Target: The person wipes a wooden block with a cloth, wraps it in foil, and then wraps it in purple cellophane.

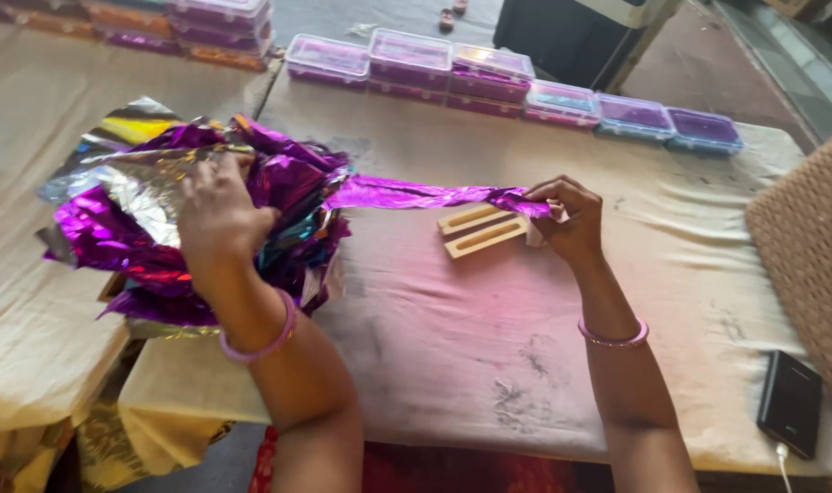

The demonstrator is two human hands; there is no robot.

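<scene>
Foil strip is stretching across mid-frame, long axis running left-right, slightly twisted, shiny purple. Right hand is pinching the strip's right end, fingers pressed together on it, just above the wooden frame lying on the table. Strip's left end is running into the foil pile at centre-left; left hand is lying on top of that pile, fingers curled into the sheets, but I can't tell exactly which sheet it's gripping. So the strip is lying between both hands; right hand is on its free end, left is at its root. Pile is crumpled, mostly purple with silver and some gold showing. Lidded boxes are lining the table's far edge at top of frame. Black phone is sitting at lower right, cable attached.
</scene>
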